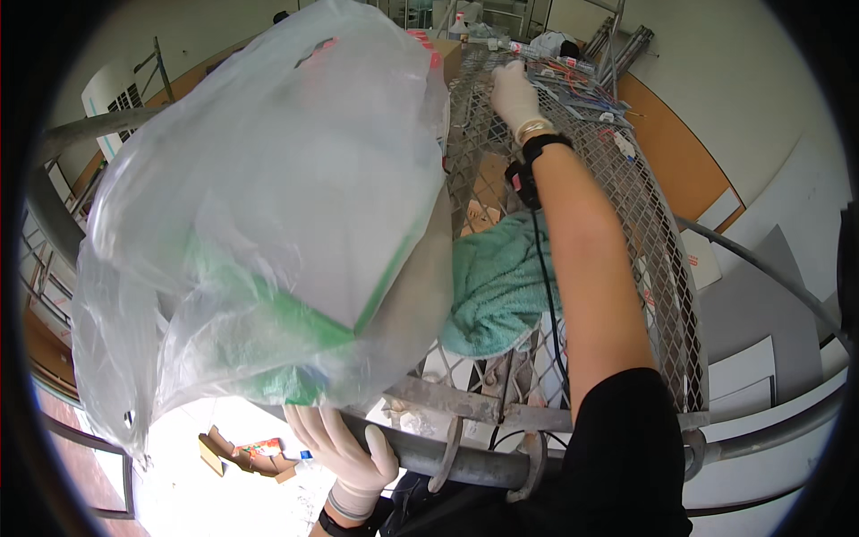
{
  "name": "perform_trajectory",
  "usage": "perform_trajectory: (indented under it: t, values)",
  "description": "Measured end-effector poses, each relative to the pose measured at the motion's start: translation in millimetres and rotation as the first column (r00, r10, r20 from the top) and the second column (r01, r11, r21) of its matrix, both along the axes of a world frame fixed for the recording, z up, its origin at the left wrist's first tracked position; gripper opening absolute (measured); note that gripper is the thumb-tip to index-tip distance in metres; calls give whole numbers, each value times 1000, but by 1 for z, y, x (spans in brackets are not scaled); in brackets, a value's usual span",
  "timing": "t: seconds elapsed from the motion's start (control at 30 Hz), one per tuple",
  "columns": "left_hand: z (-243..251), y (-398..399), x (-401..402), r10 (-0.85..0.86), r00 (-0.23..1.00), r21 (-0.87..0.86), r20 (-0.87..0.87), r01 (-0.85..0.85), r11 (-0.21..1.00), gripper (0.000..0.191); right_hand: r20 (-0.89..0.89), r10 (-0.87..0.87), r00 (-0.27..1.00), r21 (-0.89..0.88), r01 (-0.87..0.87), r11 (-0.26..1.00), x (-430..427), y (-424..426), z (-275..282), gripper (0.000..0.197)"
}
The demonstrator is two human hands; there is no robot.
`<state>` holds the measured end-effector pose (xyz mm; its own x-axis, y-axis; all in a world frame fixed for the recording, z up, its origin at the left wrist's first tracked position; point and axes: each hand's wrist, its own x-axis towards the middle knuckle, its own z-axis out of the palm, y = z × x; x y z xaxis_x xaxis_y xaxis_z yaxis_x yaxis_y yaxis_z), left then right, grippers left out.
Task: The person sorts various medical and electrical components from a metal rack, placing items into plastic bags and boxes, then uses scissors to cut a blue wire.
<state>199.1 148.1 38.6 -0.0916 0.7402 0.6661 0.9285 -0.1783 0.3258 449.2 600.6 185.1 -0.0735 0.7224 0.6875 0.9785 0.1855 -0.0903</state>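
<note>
A large translucent plastic bag [282, 188] with a box-like, green-edged item inside fills the left and middle of the view. Just under its lower edge is my left hand [349, 456] in a white glove, beside a grey scaffold tube [463, 460]. Its thumb is spread and its fingertips meet or pass behind the bag. My right hand [515, 94], also gloved, reaches far forward over the expanded-metal mesh platform [470, 127]. Its fingers look curled; whether anything is in them is hidden. A teal towel [500, 288] lies on the mesh near my right forearm.
Wires and grey strips [584, 94] lie on the mesh right of my right hand. Plastic bottles [530, 50] and a cardboard box [446, 57] are at the far end. Below on the floor lies an opened carton [248, 460]. Scaffold tubes [765, 265] cross at the right.
</note>
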Motion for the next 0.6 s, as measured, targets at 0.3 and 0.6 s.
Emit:
perform_trajectory:
  t: [0.3, 0.6]
  values:
    - [9, 15, 4, -35, 999, 162, 3, 34, 986, 62, -344, 488, 802, 209, -441, 873, 55, -214, 161, 42]
    - [21, -47, -74, -420, 661, 480, 622, 102, 871, 55, 127, 815, 565, -568, -633, 527, -10, -457, 38, 44]
